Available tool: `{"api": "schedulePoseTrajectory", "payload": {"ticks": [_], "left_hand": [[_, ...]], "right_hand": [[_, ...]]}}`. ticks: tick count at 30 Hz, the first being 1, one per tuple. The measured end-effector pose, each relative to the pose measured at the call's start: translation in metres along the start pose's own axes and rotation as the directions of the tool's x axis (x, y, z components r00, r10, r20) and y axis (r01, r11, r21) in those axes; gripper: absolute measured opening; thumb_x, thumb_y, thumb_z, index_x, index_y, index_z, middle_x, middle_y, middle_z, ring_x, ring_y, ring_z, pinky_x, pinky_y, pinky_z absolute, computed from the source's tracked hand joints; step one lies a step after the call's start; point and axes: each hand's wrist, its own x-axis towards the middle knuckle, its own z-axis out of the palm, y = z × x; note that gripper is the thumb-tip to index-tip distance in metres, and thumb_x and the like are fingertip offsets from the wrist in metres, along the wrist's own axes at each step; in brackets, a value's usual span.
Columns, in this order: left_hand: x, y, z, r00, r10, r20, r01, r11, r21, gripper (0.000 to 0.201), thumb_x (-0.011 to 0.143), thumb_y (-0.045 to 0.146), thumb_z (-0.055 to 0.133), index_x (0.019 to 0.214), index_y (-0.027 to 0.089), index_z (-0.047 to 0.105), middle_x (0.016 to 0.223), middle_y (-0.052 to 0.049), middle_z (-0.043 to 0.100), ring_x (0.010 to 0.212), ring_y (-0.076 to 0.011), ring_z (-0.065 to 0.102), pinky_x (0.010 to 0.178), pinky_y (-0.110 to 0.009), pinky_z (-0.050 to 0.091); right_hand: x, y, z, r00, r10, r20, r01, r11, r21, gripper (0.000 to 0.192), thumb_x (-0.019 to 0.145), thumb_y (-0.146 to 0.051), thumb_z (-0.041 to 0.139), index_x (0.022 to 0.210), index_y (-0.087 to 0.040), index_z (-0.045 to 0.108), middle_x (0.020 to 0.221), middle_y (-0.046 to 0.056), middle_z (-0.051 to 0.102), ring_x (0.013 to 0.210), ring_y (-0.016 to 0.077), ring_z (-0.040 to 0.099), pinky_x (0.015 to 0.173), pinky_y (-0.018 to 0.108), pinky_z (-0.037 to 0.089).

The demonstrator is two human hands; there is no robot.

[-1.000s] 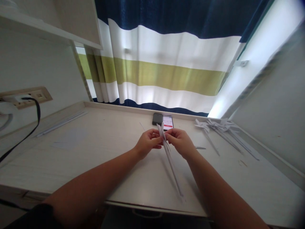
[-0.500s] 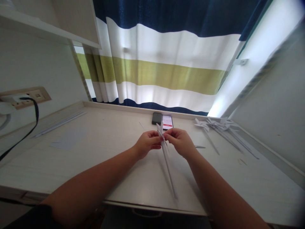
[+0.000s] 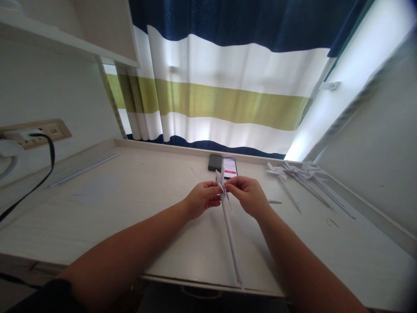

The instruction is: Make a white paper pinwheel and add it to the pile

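Head view, both of my hands over the middle of the counter, fingertips meeting.

Left hand: fingers curled in, pinched onto the top of a long rolled paper stick. Right hand: likewise curled, fingertips closed on the folded paper head at the same upper end of the stick. The two hands touch or nearly touch at the pinch; I cannot tell which fingers carry the load.

The stick runs from the pinch down toward me, tilted a little to the right, and its lower end reaches the near edge of the counter. Whether that end rests on the surface I cannot tell. The folded head shows as small white points standing up just above the fingertips.

Around it: a phone lies flat beyond the hands, near the back edge, screen lit on its right half. To the right, well apart from the hands, a pile of finished paper pinwheels lies with sticks fanned toward me. One small paper scrap sits just right of the right hand. Far left, several plain paper strips lie along the wall, a flat paper sheet near them. A black cable hangs from the wall socket. Striped curtain behind.
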Motion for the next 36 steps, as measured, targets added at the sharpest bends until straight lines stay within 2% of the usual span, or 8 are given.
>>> {"api": "schedulePoseTrajectory", "payload": {"ticks": [8, 15, 24, 27, 30, 33, 36], "left_hand": [[-0.003, 0.003, 0.0, 0.997, 0.082, -0.004, -0.081, 0.988, 0.131, 0.028, 0.066, 0.03, 0.076, 0.088, 0.017, 0.064, 0.084, -0.005, 0.066, 0.071, -0.0141, 0.063, 0.058, -0.022, 0.045], [-0.001, 0.001, -0.003, 0.998, 0.062, 0.014, -0.063, 0.993, 0.096, 0.029, 0.068, 0.029, 0.074, 0.091, 0.016, 0.064, 0.084, -0.005, 0.064, 0.071, -0.0125, 0.061, 0.061, -0.023, 0.046], [-0.001, 0.001, -0.002, 0.997, 0.082, -0.009, -0.08, 0.989, 0.125, 0.03, 0.064, 0.031, 0.076, 0.087, 0.017, 0.063, 0.082, -0.003, 0.063, 0.071, -0.0136, 0.061, 0.063, -0.026, 0.045], [-0.001, 0.001, -0.002, 0.995, 0.093, -0.02, -0.09, 0.988, 0.122, 0.029, 0.064, 0.031, 0.076, 0.086, 0.017, 0.063, 0.082, -0.002, 0.063, 0.071, -0.0132, 0.06, 0.064, -0.026, 0.044], [-0.001, 0.002, -0.002, 0.993, 0.108, -0.04, -0.103, 0.989, 0.109, 0.028, 0.063, 0.031, 0.076, 0.084, 0.018, 0.063, 0.08, -0.001, 0.064, 0.069, -0.0128, 0.059, 0.064, -0.027, 0.043], [-0.001, 0.004, -0.001, 0.992, 0.117, -0.053, -0.111, 0.988, 0.111, 0.029, 0.062, 0.031, 0.077, 0.084, 0.018, 0.063, 0.08, -0.001, 0.064, 0.07, -0.0136, 0.06, 0.063, -0.027, 0.043], [-0.002, 0.004, 0.0, 0.992, 0.118, -0.05, -0.111, 0.986, 0.124, 0.028, 0.063, 0.03, 0.077, 0.084, 0.018, 0.063, 0.08, -0.001, 0.065, 0.07, -0.0139, 0.061, 0.062, -0.026, 0.043]], "right_hand": [[-0.002, -0.003, -0.001, 0.999, 0.038, 0.0, -0.038, 0.999, -0.019, 0.015, 0.076, -0.032, 0.064, 0.073, -0.017, 0.068, 0.069, 0.004, 0.068, 0.064, 0.0173, 0.06, 0.061, 0.029, 0.046], [-0.002, 0.0, -0.001, 1.0, 0.008, -0.005, -0.008, 1.0, 0.023, 0.016, 0.077, -0.033, 0.065, 0.077, -0.017, 0.068, 0.074, 0.005, 0.069, 0.067, 0.0178, 0.061, 0.064, 0.03, 0.047], [-0.002, 0.002, 0.0, 1.0, 0.003, 0.012, -0.004, 0.998, 0.069, 0.019, 0.076, -0.034, 0.066, 0.082, -0.016, 0.068, 0.077, 0.006, 0.069, 0.069, 0.0176, 0.061, 0.065, 0.03, 0.047], [-0.003, 0.002, 0.0, 1.0, -0.022, 0.012, 0.021, 0.991, 0.129, 0.021, 0.078, -0.034, 0.066, 0.088, -0.015, 0.066, 0.076, 0.004, 0.066, 0.067, 0.0151, 0.057, 0.061, 0.028, 0.045], [-0.006, -0.001, -0.003, 0.996, -0.083, -0.029, 0.087, 0.978, 0.188, 0.022, 0.081, -0.031, 0.062, 0.097, -0.016, 0.063, 0.066, -0.001, 0.056, 0.056, 0.0101, 0.047, 0.051, 0.023, 0.038], [-0.011, -0.004, -0.01, 0.981, -0.173, 0.083, 0.141, 0.944, 0.298, 0.03, 0.088, -0.032, 0.054, 0.113, -0.017, 0.058, 0.056, -0.005, 0.046, 0.049, 0.0087, 0.039, 0.045, 0.022, 0.031], [-0.015, -0.006, -0.014, 0.938, -0.254, 0.237, 0.152, 0.913, 0.378, 0.037, 0.092, -0.034, 0.047, 0.123, -0.015, 0.053, 0.051, -0.006, 0.044, 0.044, 0.0082, 0.037, 0.043, 0.022, 0.029]]}}
